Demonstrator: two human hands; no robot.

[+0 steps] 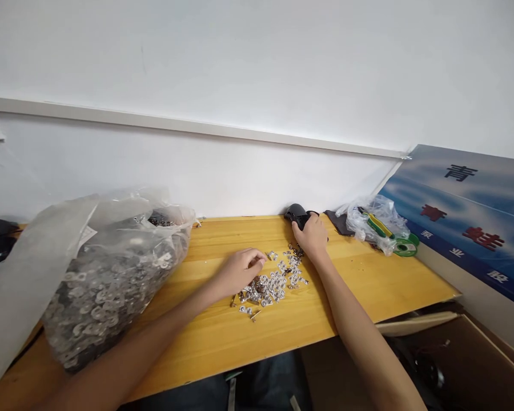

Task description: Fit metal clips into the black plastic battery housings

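Observation:
My right hand [312, 234] grips a shiny black rounded object [296, 213] near the back edge of the table; its exact kind is unclear, and my fingers cover part of it. My left hand [239, 273] is closed, thumb and fingers drawn together, at the left side of a pile of small silver metal parts [274, 287]. Whether a small piece sits between those fingertips is hidden. The loose parts spread from below my left hand toward the black object, with a few darker pieces among them.
A big clear plastic bag [111, 297] full of metal parts stands at left. At right lie a crumpled plastic bag [355, 220], green-yellow pliers [379, 225] and a green spool [406, 246]. A cardboard box [466, 354] sits below the wooden table [381, 285]; a blue sign [466, 211] leans behind.

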